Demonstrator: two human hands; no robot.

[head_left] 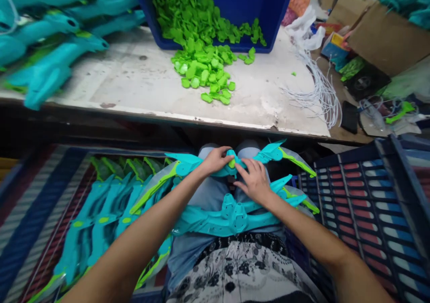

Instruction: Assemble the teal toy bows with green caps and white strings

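Observation:
Across my knees lies a turquoise toy bow with lime-green tips. My left hand is closed round its middle, thumb and fingers beside a green cap seated there. From the other side my right hand holds the bow's middle, fingertips against it next to the cap. Part of the bow is hidden under both hands. Nearer my body, on my lap, rests another turquoise bow, its hexagonal centre showing no green cap.
Several capped bows lie in a row at my left. On the white table are loose green caps, a blue bin of them, stacked turquoise parts and white cords. A dark slatted crate stands at right.

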